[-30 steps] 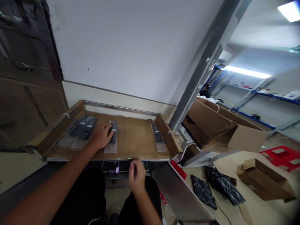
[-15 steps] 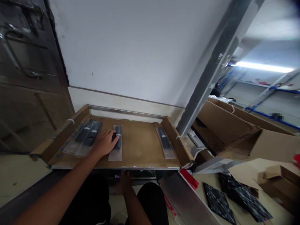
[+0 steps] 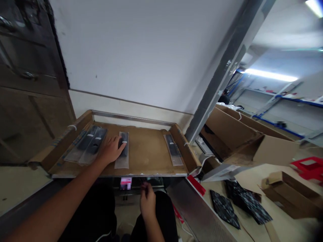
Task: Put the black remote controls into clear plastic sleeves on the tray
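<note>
My left hand (image 3: 111, 149) lies with thumb and fingers apart at the left edge of a clear plastic sleeve (image 3: 122, 162) holding a dark, flat item with a white band. Two similar sleeves (image 3: 92, 144) overlap left of that hand. Another sleeve (image 3: 173, 150) lies by the right side wall. All rest on a cardboard-lined tabletop (image 3: 147, 148). Below its front edge, between my knees, is my right hand (image 3: 148, 201), its fingers closed together; what they hold, if anything, is too dark and blurred to make out. A small lit screen (image 3: 125, 184) shows left of it, blurred out.
Cardboard side walls (image 3: 185, 149) border the tabletop, with a metal rail behind. To the right stand a large open carton (image 3: 234, 134) and a grey post (image 3: 217, 77). Dark patterned bags (image 3: 224, 208), a smaller carton (image 3: 290, 193) and a red object (image 3: 309, 171) are on the floor.
My right hand has come out from under the table edge, moving right and toward me. The small screen now shows lit. My left hand stays by the middle sleeve, while the view has shifted slightly.
</note>
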`<state>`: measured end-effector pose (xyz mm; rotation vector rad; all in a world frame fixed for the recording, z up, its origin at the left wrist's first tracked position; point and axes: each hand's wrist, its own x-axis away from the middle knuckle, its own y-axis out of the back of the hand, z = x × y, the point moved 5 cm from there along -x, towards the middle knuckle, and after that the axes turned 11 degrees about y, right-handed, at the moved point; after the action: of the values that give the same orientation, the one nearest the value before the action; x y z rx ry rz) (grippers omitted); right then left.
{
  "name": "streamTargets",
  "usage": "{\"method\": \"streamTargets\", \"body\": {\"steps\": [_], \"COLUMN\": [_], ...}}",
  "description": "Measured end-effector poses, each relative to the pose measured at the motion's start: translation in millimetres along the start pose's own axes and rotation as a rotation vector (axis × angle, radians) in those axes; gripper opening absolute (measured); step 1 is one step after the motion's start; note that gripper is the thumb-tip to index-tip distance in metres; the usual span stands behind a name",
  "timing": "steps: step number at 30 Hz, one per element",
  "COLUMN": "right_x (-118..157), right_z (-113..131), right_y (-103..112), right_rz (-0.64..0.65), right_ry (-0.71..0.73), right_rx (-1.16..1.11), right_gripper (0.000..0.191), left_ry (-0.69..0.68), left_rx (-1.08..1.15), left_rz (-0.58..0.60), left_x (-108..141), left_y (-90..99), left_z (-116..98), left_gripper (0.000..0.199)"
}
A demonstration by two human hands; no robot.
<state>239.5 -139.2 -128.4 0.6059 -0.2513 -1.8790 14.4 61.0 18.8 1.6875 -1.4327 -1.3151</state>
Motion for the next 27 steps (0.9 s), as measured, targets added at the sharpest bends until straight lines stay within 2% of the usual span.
{"method": "streamTargets", "body": {"steps": [4, 7, 10, 13, 18, 21, 24, 27], "right_x": [20, 25, 22, 17, 9, 1, -13, -29], "right_z": [27, 31, 21, 7, -11, -24, -27, -10], "right_y": [20, 14, -7, -38, -89, -112, -119, -103], "right_rz": [0.013, 0.092, 0.208, 0.365, 0.541, 0.615, 0.567, 0.368], "right_ry": [0.116, 0.097, 0.06, 0.053, 0.117, 0.069, 0.003, -0.016], "right_rx": [0.036, 0.133, 0.244, 0.361, 0.369, 0.389, 0.415, 0.395], "right_gripper": [0.026, 0.031, 0.051, 0.063, 0.07, 0.075, 0.078, 0.067], "left_ry": [-0.003, 0.009, 0.051, 0.067, 0.056, 0.047, 0.053, 0.069], "left_rx": [-0.041, -0.078, -0.1, -0.095, -0.085, -0.066, -0.049, -0.047], "left_rz": [-0.009, -0.008, -0.006, 0.005, 0.017, 0.012, 0.006, 0.016], "left_x": [3, 6, 9, 9, 6, 4, 2, 0], "left_y": [3.5, 5.3, 6.1, 6.1, 4.4, 2.9, 1.6, 0.2], "left_z": [-3, -4, -3, -2, -1, -1, 0, 2], "left_gripper": [0.051, 0.045, 0.044, 0.044, 0.045, 0.046, 0.047, 0.047]}}
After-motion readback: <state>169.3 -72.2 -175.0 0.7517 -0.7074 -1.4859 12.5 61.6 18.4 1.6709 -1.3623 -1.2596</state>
